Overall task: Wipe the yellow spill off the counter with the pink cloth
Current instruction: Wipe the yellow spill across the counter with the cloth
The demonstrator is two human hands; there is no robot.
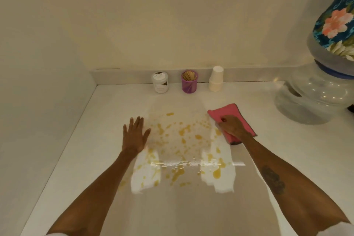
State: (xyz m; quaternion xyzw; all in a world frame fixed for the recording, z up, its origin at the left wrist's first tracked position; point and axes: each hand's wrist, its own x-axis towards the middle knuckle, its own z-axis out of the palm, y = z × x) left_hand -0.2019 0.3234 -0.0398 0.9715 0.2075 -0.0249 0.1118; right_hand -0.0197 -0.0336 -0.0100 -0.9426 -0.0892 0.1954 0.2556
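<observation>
A yellow spill [184, 132] of many drops and puddles is scattered over the middle of the white counter [80, 151], from near the centre toward me. The folded pink cloth [228, 111] lies flat on the counter at the spill's right edge. My right hand [232, 125] presses down on top of the cloth, fingers curled over its left side. My left hand [136, 135] rests flat on the counter at the spill's left edge, fingers spread, holding nothing.
Against the back wall stand a white jar [160, 82], a purple cup of wooden sticks [189, 81] and a stack of white paper cups [216, 79]. A large clear water dispenser [314, 97] with a floral cover [337, 23] fills the right corner. A wall closes the left side.
</observation>
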